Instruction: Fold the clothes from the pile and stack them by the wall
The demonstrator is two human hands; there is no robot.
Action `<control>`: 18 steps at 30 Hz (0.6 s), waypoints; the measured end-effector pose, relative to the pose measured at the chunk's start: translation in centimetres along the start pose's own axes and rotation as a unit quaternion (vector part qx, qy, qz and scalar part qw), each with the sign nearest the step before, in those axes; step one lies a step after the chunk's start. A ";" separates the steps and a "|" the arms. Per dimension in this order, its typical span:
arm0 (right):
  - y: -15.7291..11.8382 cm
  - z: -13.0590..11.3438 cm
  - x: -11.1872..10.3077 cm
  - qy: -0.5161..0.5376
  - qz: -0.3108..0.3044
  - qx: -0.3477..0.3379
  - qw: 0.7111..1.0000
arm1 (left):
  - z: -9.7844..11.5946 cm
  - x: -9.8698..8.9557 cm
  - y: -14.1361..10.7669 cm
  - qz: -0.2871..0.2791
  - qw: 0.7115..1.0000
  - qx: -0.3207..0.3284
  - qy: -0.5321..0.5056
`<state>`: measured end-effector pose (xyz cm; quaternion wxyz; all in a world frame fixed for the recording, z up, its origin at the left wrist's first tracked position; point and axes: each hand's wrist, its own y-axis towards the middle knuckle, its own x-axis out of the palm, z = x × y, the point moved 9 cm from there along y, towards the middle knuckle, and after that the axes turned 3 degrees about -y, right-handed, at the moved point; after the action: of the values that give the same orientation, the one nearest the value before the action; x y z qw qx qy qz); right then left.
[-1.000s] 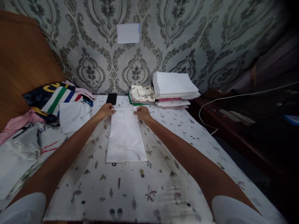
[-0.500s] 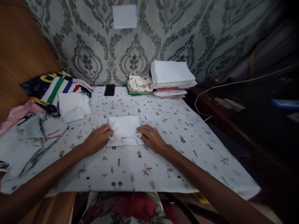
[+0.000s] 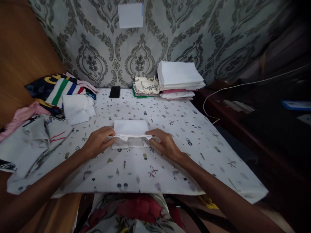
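A small folded white cloth lies on the patterned table cover, in front of me. My left hand pinches the left end of a raised fold along its near part. At the right end of that same fold, my right hand pinches the cloth between thumb and fingers. The fold stands up slightly between both hands, and a flat layer of the cloth shows below it on the table.
Loose clothes, one a grey garment, lie along the left side. At the back are a black phone, a small cloth pile and a taller white stack. A white cable hangs at the right.
The near fold of the white cloth has been lifted and pulled taut between my hands. My fingers have moved from resting low at its sides to gripping its raised ends.
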<state>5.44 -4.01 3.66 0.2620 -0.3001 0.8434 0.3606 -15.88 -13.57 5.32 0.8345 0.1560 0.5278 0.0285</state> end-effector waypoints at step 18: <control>4.7 -0.4 7.0 -0.170 -0.072 0.040 0.982 | 0.6 6.2 4.5 -0.034 0.996 0.020 0.083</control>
<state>-2.70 -3.91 1.38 0.4382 -0.2836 0.7766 0.3528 -12.08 -8.11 1.48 0.7852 0.1516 0.6003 0.0020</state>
